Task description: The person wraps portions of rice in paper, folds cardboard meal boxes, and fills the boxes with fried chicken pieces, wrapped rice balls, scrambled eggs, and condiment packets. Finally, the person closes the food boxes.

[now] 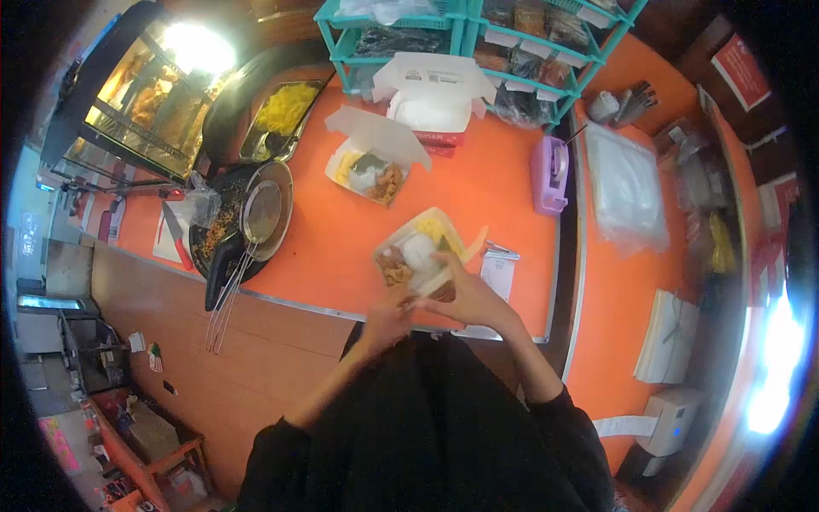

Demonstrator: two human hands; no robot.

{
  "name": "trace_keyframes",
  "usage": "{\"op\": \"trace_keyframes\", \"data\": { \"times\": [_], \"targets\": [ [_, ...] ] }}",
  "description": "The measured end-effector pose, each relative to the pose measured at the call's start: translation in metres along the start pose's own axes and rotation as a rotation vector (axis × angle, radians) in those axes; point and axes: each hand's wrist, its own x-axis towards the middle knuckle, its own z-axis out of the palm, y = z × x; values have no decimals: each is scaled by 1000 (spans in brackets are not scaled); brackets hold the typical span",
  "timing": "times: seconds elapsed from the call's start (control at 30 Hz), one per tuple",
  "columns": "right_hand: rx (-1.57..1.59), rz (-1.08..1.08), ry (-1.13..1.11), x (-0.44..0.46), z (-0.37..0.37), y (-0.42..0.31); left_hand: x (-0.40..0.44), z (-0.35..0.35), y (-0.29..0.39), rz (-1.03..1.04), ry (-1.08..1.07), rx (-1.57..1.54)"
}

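An open paper food box (455,224) is before me at the table's front edge. White rice (418,252), yellow shreds (433,229) and brown fried pieces (395,267) fill it. My right hand (467,297) is closed around its right side, the thumb reaching over the rim. A dark red portion (444,292) shows beside those fingers. My left hand (388,322) is at the near left corner, slightly blurred, fingers pinched together; what they pinch is unclear. Farther back, another open food box (375,132) holds rice, yellow shreds and brown pieces.
A white-and-red box (431,111) stands open below teal shelves (465,38). At left are a strainer (267,212) over a dark pan, a knife (177,237), a tray of yellow shreds (286,109) and a lit display case (141,94). A purple tape dispenser (550,175) stands right.
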Motion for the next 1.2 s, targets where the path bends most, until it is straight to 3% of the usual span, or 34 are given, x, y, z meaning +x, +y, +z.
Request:
{"op": "trace_keyframes", "data": {
  "times": [0.07, 0.1, 0.17, 0.23, 0.27, 0.3, 0.37, 0.4, 0.47, 0.5, 0.57, 0.6, 0.67, 0.7, 0.77, 0.8, 0.93, 1.0, 1.1, 1.17, 1.2],
  "targets": [
    [-57, 104, 34, -1, -5, 6, -22, -5, -38, -111, 383, -28],
    [-55, 116, 42, 3, -4, 7, -24, -27, -36, -138, 350, -55],
    [-229, 457, 208, 14, 8, 11, -13, -49, -25, -159, 302, -85],
    [-279, 443, 334, 19, 47, 35, 7, -54, -21, -111, 571, -79],
    [-354, 362, 557, 20, 66, 44, 15, -48, -34, -66, 700, 140],
    [-432, 278, 779, 19, 82, 52, 16, -45, -31, -50, 687, 135],
    [-461, 306, 797, 21, 96, 54, 15, -36, -25, -297, 735, 692],
    [-407, 339, 731, 20, 104, 51, 14, -33, -31, -283, 716, 690],
    [-366, 354, 662, 22, 123, 60, 7, -23, -49, -270, 228, 518],
    [-365, 375, 668, 20, 119, 57, 8, -24, -52, -263, 208, 518],
    [-297, 429, 548, 19, 106, 45, 21, -31, -57, -335, 142, 149],
    [-294, 444, 564, 14, 105, 45, 22, -38, -64, -320, 125, 153],
    [-180, 247, 610, 3, 102, 46, 27, -52, -77, -130, 75, -11],
    [-182, 263, 624, -1, 103, 43, 25, -55, -71, -120, 56, -13],
    [116, -25, 790, -9, 107, 37, 19, -66, -54, 107, 211, -211],
    [115, -10, 800, -10, 112, 36, 18, -63, -55, 84, 242, -321],
    [182, 208, 794, 2, 118, 45, 32, -57, -80, 93, 297, -29],
    [162, 319, 742, 4, 113, 47, 43, -58, -101, -51, 177, 80],
    [292, 476, 618, 8, 95, 36, 55, -63, -105, -76, 151, -81],
    [-18, 88, 936, 16, 95, 38, 65, -65, -93, -13, 172, -138],
    [-18, 93, 938, 24, 94, 37, 70, -67, -81, 49, 198, -195]
  ]
}}
